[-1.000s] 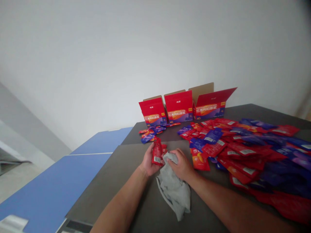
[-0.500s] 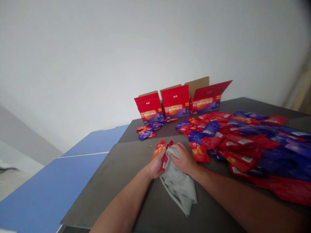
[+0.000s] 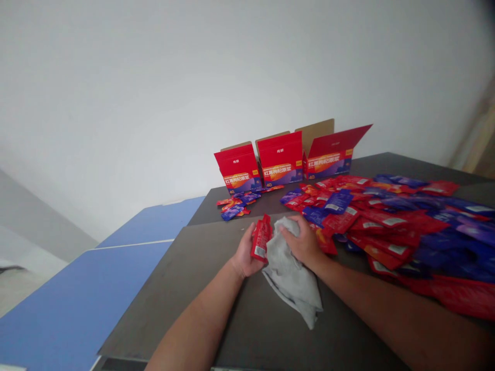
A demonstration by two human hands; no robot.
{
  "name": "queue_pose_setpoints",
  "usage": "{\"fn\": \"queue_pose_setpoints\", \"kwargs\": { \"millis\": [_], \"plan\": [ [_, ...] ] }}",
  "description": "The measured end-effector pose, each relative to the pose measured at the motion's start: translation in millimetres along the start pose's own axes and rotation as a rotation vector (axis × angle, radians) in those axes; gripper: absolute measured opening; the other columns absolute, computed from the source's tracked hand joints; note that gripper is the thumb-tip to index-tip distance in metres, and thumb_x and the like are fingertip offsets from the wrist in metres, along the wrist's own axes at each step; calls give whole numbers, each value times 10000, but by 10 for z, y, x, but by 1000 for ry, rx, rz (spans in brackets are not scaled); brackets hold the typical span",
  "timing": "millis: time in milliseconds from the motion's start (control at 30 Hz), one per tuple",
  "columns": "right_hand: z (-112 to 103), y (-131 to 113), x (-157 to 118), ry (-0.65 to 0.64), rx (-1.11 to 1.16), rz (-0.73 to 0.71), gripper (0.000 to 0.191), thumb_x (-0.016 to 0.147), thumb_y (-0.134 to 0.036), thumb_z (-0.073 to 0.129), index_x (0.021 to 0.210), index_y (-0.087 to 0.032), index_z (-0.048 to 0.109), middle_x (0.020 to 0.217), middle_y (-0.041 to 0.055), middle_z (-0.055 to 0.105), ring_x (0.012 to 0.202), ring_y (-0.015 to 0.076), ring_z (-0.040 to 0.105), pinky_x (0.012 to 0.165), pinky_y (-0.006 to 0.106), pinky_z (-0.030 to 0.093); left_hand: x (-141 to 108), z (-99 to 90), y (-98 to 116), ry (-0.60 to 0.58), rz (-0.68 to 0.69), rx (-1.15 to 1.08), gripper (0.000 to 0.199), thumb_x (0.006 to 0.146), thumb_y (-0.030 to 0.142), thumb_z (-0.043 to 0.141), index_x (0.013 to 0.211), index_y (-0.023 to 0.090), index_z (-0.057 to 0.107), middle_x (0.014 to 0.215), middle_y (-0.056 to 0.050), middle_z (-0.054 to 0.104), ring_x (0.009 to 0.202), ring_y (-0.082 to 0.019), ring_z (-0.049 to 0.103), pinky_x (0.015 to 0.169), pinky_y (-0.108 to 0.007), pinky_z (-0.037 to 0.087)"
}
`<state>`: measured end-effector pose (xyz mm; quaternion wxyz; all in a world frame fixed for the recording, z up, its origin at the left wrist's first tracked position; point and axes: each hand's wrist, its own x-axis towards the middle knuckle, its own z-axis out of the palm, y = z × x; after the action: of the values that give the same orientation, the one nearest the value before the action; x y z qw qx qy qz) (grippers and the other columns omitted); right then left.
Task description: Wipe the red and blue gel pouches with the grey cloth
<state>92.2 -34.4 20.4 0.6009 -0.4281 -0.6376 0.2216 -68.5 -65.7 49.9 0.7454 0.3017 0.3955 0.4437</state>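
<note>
My left hand (image 3: pixel 246 253) is closed on a red sachet (image 3: pixel 261 239), whose barcode label faces up at its lower end. Just to its right, my right hand (image 3: pixel 303 241) grips the top of a grey cloth (image 3: pixel 292 275) that hangs down toward the dark table (image 3: pixel 181 293). The cloth lies beside the sachet, close to its right edge. A large heap of red and blue sachets (image 3: pixel 390 221) spreads to the right of my right hand, the nearest ones by my wrist.
Three open red and purple boxes stand at the back: the left box (image 3: pixel 242 181), the middle box (image 3: pixel 281 172) and the right box (image 3: pixel 328 163). A small pile of sachets (image 3: pixel 234 211) lies before the left one. A blue table (image 3: pixel 96 288) adjoins on the left.
My right hand and the cloth have moved right, off the sachet. The sachet in my left hand now shows its red barcode side instead of an orange printed face.
</note>
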Motion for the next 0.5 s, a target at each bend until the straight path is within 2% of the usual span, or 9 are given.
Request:
{"fn": "queue_pose_setpoints", "kwargs": {
  "millis": [100, 167, 233, 333, 433, 500],
  "plan": [
    [7, -93, -170, -255, 15, -268, 237, 788, -312, 609, 997, -212, 561, 943, 55, 580, 903, 199, 571, 816, 339, 472, 23, 43, -19, 70, 34, -85, 469, 819, 610, 459, 851, 167, 608, 688, -39, 627, 624, -153, 584, 637, -270, 461],
    [6, -151, -264, -417, 25, -355, 253, 778, -272, 620, 1021, -223, 566, 961, 57, 573, 907, 198, 568, 812, 336, 477, 39, 70, -82, 116, 21, -83, 465, 813, 626, 462, 771, 180, 588, 652, -34, 614, 636, -163, 589, 667, -280, 467],
    [4, -186, -310, -468, 29, -383, 260, 778, -267, 621, 1029, -225, 566, 961, 58, 570, 906, 201, 567, 815, 342, 476, 52, 89, -158, 133, -2, -57, 499, 803, 667, 442, 722, 191, 569, 628, -37, 603, 670, -184, 602, 693, -293, 470],
    [17, -174, -285, -349, 30, -325, 241, 797, -283, 600, 1024, -217, 553, 940, 61, 570, 892, 205, 570, 804, 347, 474, 71, 107, -243, 120, -16, -8, 468, 815, 634, 455, 759, 189, 588, 664, -43, 622, 750, -210, 622, 728, -308, 474],
    [45, -106, -198, -165, -1, -172, 211, 798, -312, 586, 982, -215, 550, 927, 63, 588, 889, 215, 573, 804, 359, 466, 85, 136, -274, 79, 28, 88, 334, 812, 499, 546, 868, 179, 619, 761, -48, 663, 831, -226, 629, 762, -321, 477],
    [56, -57, -134, -63, -15, -39, 239, 791, -369, 587, 966, -209, 551, 926, 64, 607, 885, 222, 577, 800, 364, 465, 87, 165, -275, 34, 106, 144, 297, 809, 441, 573, 953, 187, 628, 817, -46, 680, 873, -230, 627, 781, -328, 476]
  ]
}}
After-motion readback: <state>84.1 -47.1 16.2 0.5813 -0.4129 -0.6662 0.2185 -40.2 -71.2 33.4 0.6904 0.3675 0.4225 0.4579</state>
